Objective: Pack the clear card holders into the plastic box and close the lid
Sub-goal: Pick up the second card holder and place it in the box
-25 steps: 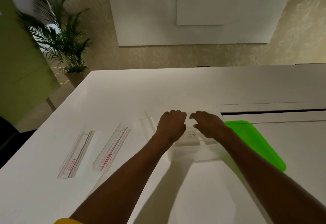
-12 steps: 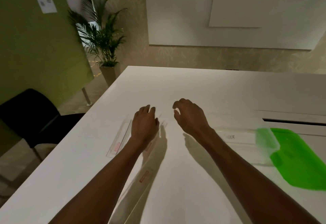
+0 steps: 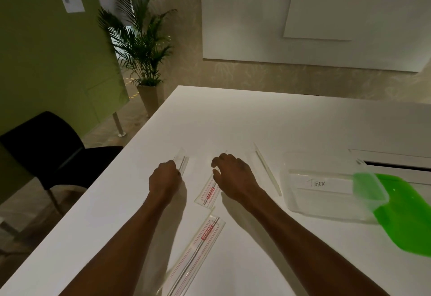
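Several clear card holders with red labels lie on the white table (image 3: 233,118). My left hand (image 3: 165,179) has its fingers curled onto the edge of the leftmost card holder (image 3: 182,162). My right hand (image 3: 233,175) hovers with bent, spread fingers over the far end of the middle card holder (image 3: 207,196), and I cannot tell if it touches it. A third card holder (image 3: 198,249) lies nearer me. A fourth card holder (image 3: 268,173) stands on edge to the right. The clear plastic box (image 3: 326,204), labelled TIGER, sits at the right with its green lid (image 3: 408,214) beside it.
The table's left edge runs diagonally close to my left arm. Beyond it stand a black chair (image 3: 53,146), a green partition (image 3: 46,62) and a potted palm (image 3: 142,48). A slot in the tabletop (image 3: 396,165) lies behind the box.
The view has swung left. Both hands left the box and moved left to the card holders; my left hand has curled onto the leftmost holder.
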A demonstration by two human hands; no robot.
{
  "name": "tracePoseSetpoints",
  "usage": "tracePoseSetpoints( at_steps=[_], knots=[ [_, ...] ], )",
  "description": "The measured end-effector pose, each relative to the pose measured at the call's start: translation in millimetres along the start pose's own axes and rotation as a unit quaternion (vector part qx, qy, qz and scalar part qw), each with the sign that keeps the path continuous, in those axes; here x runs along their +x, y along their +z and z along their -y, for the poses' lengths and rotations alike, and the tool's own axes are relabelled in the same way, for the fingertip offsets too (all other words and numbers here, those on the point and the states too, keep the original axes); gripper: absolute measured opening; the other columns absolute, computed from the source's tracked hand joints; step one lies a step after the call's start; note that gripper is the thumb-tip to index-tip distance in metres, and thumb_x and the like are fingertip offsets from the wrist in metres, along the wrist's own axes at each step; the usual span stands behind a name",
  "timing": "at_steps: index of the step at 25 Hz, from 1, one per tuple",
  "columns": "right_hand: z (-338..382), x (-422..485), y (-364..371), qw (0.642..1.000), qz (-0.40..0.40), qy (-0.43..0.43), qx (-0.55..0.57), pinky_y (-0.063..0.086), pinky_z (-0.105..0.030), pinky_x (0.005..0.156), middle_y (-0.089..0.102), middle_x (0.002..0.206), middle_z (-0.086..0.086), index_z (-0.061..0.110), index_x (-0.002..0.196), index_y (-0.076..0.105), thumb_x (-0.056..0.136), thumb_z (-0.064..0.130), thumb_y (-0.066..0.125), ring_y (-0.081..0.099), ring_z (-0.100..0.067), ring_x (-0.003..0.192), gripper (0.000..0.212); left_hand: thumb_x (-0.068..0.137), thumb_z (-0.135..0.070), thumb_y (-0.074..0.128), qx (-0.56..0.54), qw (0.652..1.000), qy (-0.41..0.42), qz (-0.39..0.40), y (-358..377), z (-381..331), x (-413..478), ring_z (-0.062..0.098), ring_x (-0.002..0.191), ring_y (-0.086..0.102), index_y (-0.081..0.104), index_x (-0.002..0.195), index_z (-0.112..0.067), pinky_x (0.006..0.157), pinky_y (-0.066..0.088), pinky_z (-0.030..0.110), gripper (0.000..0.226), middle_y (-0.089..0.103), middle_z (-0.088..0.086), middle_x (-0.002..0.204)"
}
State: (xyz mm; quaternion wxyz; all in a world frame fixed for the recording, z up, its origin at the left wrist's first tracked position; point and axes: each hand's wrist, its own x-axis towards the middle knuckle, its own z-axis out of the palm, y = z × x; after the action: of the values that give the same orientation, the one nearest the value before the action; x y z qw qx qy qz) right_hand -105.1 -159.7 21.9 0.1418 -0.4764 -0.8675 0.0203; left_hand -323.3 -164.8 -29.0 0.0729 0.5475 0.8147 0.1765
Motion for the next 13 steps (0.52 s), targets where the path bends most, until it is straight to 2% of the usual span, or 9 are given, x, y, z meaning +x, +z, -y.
tracePoseSetpoints(
  at_steps=[2, 4, 5, 7, 9, 11, 13],
  knots=[
    [3, -1, -2, 1.000, -0.003, 0.012, 0.027, 0.050, -0.037, 0.092, 0.065, 0.119, 0.000, 0.019, 0.124, 0.063, 0.105, 0.028, 0.045, 0.061, -0.022, 0.109, 0.028, 0.096, -0.008, 0.050, -0.071, 0.997, -0.021, -0.008, -4, 1, 3, 0.032, 0.076, 0.066, 0.057, 0.079, -0.008, 0.066, 0.051, 0.035, 0.018, 0.069, 0.012, 0.085],
    [4, -5, -5, 0.997, -0.013, 0.026, 0.066, 0.049, -0.035, 0.094, 0.065, 0.121, 0.002, 0.021, 0.124, 0.063, 0.104, 0.029, 0.046, 0.061, -0.019, 0.111, 0.027, 0.095, -0.006, 0.050, -0.192, 0.980, -0.046, -0.022, -13, -4, 7, 0.033, 0.067, 0.065, 0.060, 0.071, -0.003, 0.061, 0.053, 0.040, 0.026, 0.069, 0.014, 0.075],
    [3, -7, -7, 0.995, -0.020, 0.033, 0.090, 0.049, -0.035, 0.095, 0.065, 0.121, 0.003, 0.021, 0.124, 0.063, 0.104, 0.029, 0.047, 0.061, -0.018, 0.112, 0.027, 0.096, -0.005, 0.053, -0.278, 0.959, -0.056, -0.018, -20, -8, 8, 0.033, 0.064, 0.067, 0.065, 0.075, -0.002, 0.059, 0.055, 0.041, 0.025, 0.072, 0.016, 0.075],
    [1, -9, -12, 0.987, -0.043, 0.049, 0.147, 0.050, -0.034, 0.094, 0.066, 0.121, 0.005, 0.021, 0.123, 0.064, 0.103, 0.029, 0.050, 0.062, -0.016, 0.110, 0.025, 0.100, -0.007, 0.058, -0.433, 0.898, -0.073, 0.025, -38, -18, 9, 0.025, 0.060, 0.071, 0.073, 0.089, -0.007, 0.055, 0.058, 0.033, 0.018, 0.078, 0.017, 0.086],
    [-3, -6, -20, 0.969, -0.080, 0.056, 0.225, 0.052, -0.035, 0.092, 0.067, 0.120, 0.005, 0.020, 0.122, 0.064, 0.101, 0.030, 0.058, 0.063, -0.014, 0.106, 0.025, 0.102, -0.011, 0.061, -0.504, 0.855, -0.073, 0.095, -56, -27, 12, 0.018, 0.061, 0.073, 0.074, 0.102, -0.009, 0.055, 0.059, 0.027, 0.014, 0.080, 0.013, 0.095],
    [-11, 2, -30, 0.925, -0.123, 0.074, 0.351, 0.055, -0.034, 0.089, 0.069, 0.119, 0.003, 0.017, 0.123, 0.065, 0.096, 0.030, 0.068, 0.067, -0.013, 0.103, 0.030, 0.100, -0.012, 0.063, -0.541, 0.818, -0.068, 0.182, -70, -35, 15, 0.018, 0.066, 0.072, 0.078, 0.109, -0.008, 0.058, 0.059, 0.028, 0.018, 0.079, 0.011, 0.100],
    [-25, 10, -44, 0.860, -0.115, 0.108, 0.486, 0.055, -0.028, 0.088, 0.070, 0.122, 0.006, 0.020, 0.129, 0.063, 0.091, 0.035, 0.074, 0.069, -0.009, 0.107, 0.042, 0.096, -0.011, 0.065, -0.583, 0.760, -0.068, 0.277, -80, -43, 11, 0.016, 0.065, 0.068, 0.081, 0.109, -0.005, 0.057, 0.058, 0.028, 0.021, 0.075, 0.009, 0.095]
  ],
)
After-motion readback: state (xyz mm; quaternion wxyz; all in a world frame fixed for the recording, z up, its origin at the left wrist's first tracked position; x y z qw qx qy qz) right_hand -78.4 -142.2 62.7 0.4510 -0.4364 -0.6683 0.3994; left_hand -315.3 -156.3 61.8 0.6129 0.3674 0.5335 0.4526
